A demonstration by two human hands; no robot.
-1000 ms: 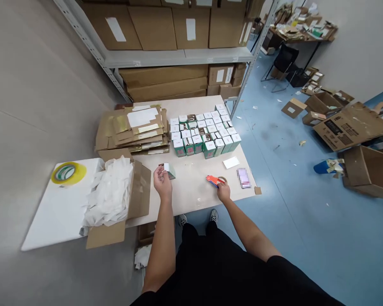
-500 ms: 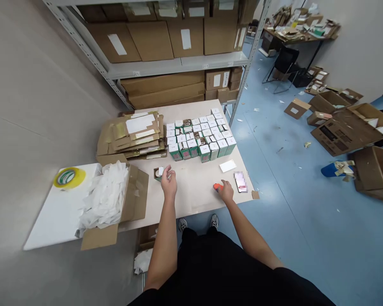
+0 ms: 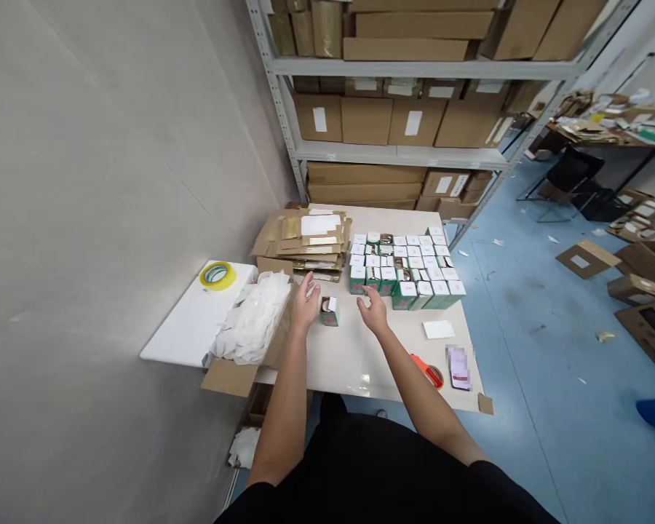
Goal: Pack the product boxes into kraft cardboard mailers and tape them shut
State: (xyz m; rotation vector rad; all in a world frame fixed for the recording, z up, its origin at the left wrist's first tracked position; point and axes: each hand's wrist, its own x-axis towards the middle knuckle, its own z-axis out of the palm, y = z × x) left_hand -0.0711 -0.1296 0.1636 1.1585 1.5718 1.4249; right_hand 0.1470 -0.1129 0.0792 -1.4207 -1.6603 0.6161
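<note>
At my twelve o'clock, grey steel shelving (image 3: 398, 153) holds brown cardboard cartons (image 3: 367, 120). At ten, a yellow-edged roll of clear tape (image 3: 217, 276) lies on a white board (image 3: 193, 320), beside an open cardboard carton (image 3: 229, 378) stuffed with crumpled white plastic (image 3: 254, 318). At four, an orange-handled cutter (image 3: 426, 371) sits on the pale table (image 3: 349, 371); a black chair (image 3: 570, 171) stands at two.

The small green-and-white carton (image 3: 330, 311) at centre is matt printed paperboard, on a smooth, pale laminate tabletop (image 3: 354, 375). The flattened brown cardboard sheets (image 3: 300, 244) to its upper left look rough and corrugated. At lower right, the orange tape cutter (image 3: 423, 365) is glossy plastic.
</note>
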